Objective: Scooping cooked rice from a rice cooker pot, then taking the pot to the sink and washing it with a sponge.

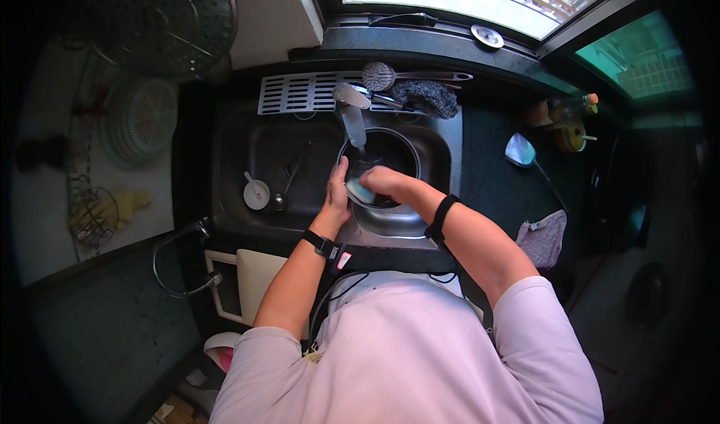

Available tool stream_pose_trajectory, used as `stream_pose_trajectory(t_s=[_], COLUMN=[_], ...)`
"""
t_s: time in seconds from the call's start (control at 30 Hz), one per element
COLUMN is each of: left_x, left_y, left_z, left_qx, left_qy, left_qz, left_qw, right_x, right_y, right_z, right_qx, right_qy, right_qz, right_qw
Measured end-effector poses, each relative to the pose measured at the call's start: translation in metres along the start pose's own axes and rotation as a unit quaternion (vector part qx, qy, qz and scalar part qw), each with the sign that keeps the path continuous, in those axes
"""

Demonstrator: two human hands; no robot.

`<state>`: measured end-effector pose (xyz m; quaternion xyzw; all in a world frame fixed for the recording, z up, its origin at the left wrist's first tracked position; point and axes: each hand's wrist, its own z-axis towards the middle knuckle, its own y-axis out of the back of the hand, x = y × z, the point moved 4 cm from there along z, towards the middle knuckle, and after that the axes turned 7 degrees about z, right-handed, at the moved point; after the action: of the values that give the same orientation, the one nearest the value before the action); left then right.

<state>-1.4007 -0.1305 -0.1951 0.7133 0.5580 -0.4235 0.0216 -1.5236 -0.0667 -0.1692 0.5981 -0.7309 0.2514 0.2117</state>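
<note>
A round, dark-walled pot (417, 155) with a pale metal rim sits in the right basin of the steel sink. My left hand (337, 190) grips the pot's left side, fingers stretched along the rim. Inside the pot, my right hand (383, 181) holds a pale blue and white object (360, 191), perhaps a sponge; its exact kind is unclear. The faucet (352, 121) reaches over the pot, and the dark interior looks wet. My right hand hides part of the bottom.
The left basin (242, 148) holds a small white bowl (256, 197) with a spoon and a long-handled metal utensil (280, 200). Behind the faucet are a slotted rack (298, 93), a round brush (379, 76) and a steel-wool scourer (430, 99). A spatula (521, 150) and cloth (544, 238) lie right.
</note>
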Motion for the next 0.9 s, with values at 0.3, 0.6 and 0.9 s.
stream_pose_trajectory(t_s=[0.3, 0.6, 0.9], left_x=[0.019, -0.005, -0.003], left_y=[0.004, -0.013, -0.008], left_z=[0.009, -0.013, -0.030], left_qx=[-0.021, -0.003, 0.016], left_qy=[0.037, 0.028, 0.046], left_qz=[0.005, 0.063, 0.038], left_qw=[0.999, 0.998, 0.998], right_x=[0.023, 0.000, -0.002], right_y=[-0.018, 0.015, -0.010], right_z=[-0.035, -0.022, -0.003], right_qx=[-0.105, -0.022, -0.074], right_qy=[0.186, 0.223, 0.236], right_qz=[0.062, -0.402, -0.583], right_qw=[0.975, 0.888, 0.774])
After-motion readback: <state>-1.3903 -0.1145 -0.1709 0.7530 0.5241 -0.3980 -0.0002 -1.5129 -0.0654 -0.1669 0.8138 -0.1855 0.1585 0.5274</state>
